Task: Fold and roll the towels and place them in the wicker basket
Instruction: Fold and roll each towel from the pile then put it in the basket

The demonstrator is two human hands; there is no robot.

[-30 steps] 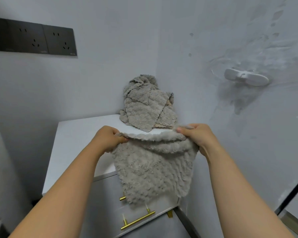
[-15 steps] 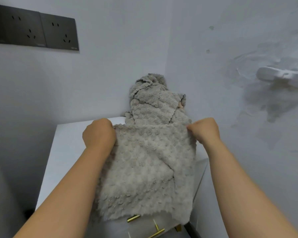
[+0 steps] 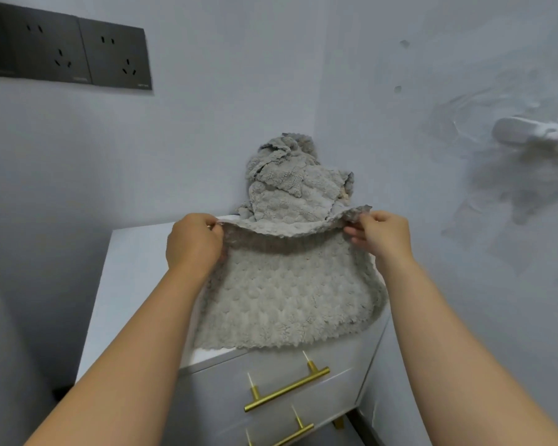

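Both hands are out over the white worktop (image 3: 136, 284) in the corner of the room; the grey bobbled towel (image 3: 287, 294) lies spread on it, its near edge lined up just short of the worktop's front lip, its right side sagging towards the right edge. The left hand (image 3: 194, 243) pinches the far left corner of the towel, knuckles towards us, fingers curled in tight round the cloth; the right hand (image 3: 382, 238) pinches the far right corner, its fingers (image 3: 355, 235) tucked under the hem and the thumb on top. Between the two hands the far edge is lifted clear of the worktop and droops in a shallow curve; the rest of the towel rests flat below it.

Just beyond the raised edge, against the far corner where the two walls meet, a heap of more grey towels (image 3: 290, 188) stands piled up, rumpled, with one scalloped edge flopping over the top; whether it touches the held towel I cannot tell.

Under the worktop a drawer front shows a brass bar handle (image 3: 287, 392); a second brass handle (image 3: 281, 437) sits lower, near the bottom of the view. High on the left wall there is a dark panel of sockets (image 3: 62, 49); on the right wall a white fitting (image 3: 535, 133) juts out, well apart from the hands.
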